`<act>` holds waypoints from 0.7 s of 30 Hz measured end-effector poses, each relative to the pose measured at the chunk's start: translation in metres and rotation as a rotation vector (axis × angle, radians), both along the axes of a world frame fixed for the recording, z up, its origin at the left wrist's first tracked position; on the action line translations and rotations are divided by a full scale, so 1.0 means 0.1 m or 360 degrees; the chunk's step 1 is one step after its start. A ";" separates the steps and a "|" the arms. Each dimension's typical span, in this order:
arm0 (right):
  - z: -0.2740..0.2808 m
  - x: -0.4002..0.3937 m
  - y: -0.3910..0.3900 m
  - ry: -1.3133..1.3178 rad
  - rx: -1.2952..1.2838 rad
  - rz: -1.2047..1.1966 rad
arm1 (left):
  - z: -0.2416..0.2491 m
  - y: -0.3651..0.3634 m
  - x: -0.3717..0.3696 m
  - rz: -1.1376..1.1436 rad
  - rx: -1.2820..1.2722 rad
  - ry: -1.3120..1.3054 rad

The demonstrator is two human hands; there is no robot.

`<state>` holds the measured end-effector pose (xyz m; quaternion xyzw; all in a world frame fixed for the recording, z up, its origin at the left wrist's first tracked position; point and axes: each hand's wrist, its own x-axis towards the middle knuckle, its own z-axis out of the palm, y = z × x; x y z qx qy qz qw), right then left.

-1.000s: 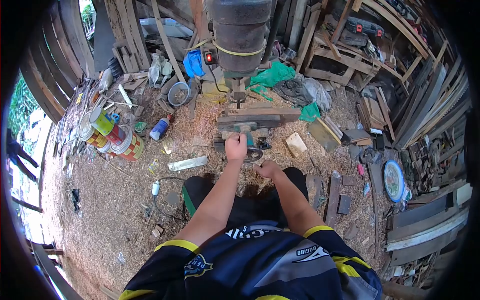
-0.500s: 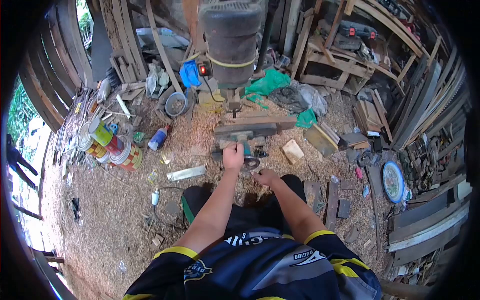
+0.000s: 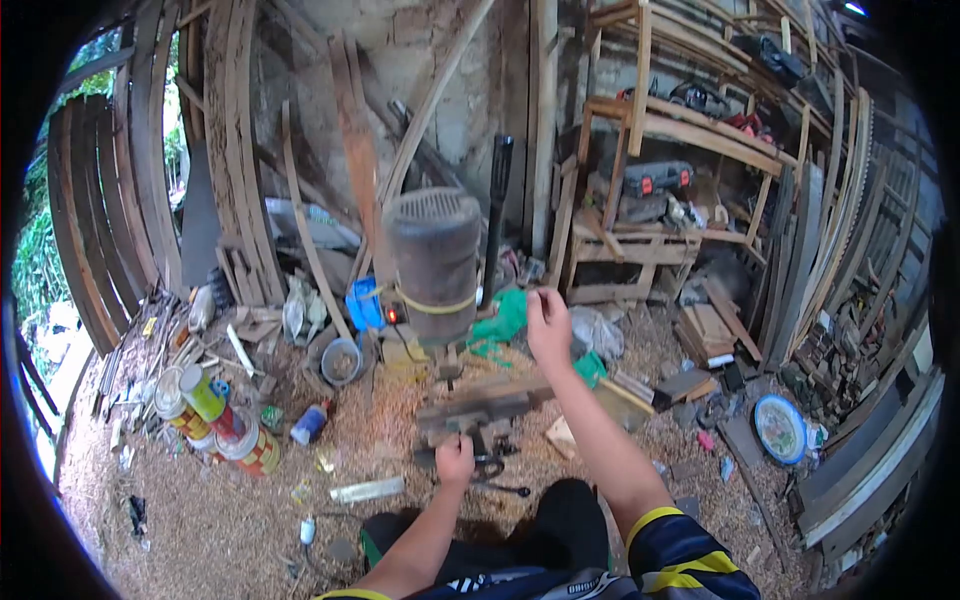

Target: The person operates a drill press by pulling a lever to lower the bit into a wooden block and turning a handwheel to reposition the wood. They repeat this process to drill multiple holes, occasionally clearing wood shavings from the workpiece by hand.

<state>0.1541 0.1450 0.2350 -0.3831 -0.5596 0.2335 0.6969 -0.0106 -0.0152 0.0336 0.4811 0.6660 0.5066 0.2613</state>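
Vise (image 3: pixel 490 440) sits amid shavings (image 3: pixel 240 520) beneath drill (image 3: pixel 435 255), left grip (image 3: pixel 455 459) clasping it, right grip (image 3: pixel 549 328) unclear.

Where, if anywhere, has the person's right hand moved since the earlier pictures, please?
Yes: the right hand rose from below the dark cylindrical motor housing to right of its lower end.

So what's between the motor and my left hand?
The head view shows a chuck, wooden bar and part of the vise between the motor and your left hand.
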 end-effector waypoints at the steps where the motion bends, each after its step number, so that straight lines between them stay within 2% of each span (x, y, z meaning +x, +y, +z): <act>1: 0.40 -0.08 0.06 0.0049 0.0150 0.0055 | 0.03 0.01 0.00 -0.0023 -0.0078 0.0020; 2: 0.76 -0.14 0.13 0.0090 0.0255 0.0120 | -0.02 0.03 -0.02 -0.0043 -0.0157 0.0043; 4: 1.38 -0.27 0.28 0.0155 0.0419 0.0084 | -0.48 0.19 -0.09 -0.0017 -0.0116 0.0024; 6: 1.88 -0.45 0.41 0.0232 0.0581 0.0036 | -0.42 0.16 -0.08 0.0003 -0.0064 0.0048; 10: 2.53 -0.61 0.78 0.0061 0.0467 0.0088 | -0.49 0.19 -0.08 -0.0009 0.0113 0.0020; 11: 2.66 -0.58 0.77 0.0071 0.0107 0.0525 | -0.50 0.20 -0.08 -0.0008 0.0096 0.0022; 12: 2.73 -0.57 0.78 0.0076 -0.0264 0.0957 | -0.47 0.20 -0.08 -0.0008 0.0092 0.0025; 14: 2.70 -0.56 0.84 0.0051 -0.0257 0.0947 | -0.43 0.16 -0.07 -0.0040 0.0129 -0.0016; 16: 2.70 -0.47 0.72 0.0036 -0.0299 0.1266 | -0.47 0.16 -0.08 -0.0047 0.0154 -0.0019; 17: 2.65 -0.51 0.62 0.0122 -0.0219 0.1117 | -0.49 0.19 -0.09 -0.0054 0.0203 -0.0022; 21: 2.57 -0.57 0.66 0.0285 -0.0121 0.1027 | -0.56 0.22 -0.07 -0.0066 0.0151 -0.0021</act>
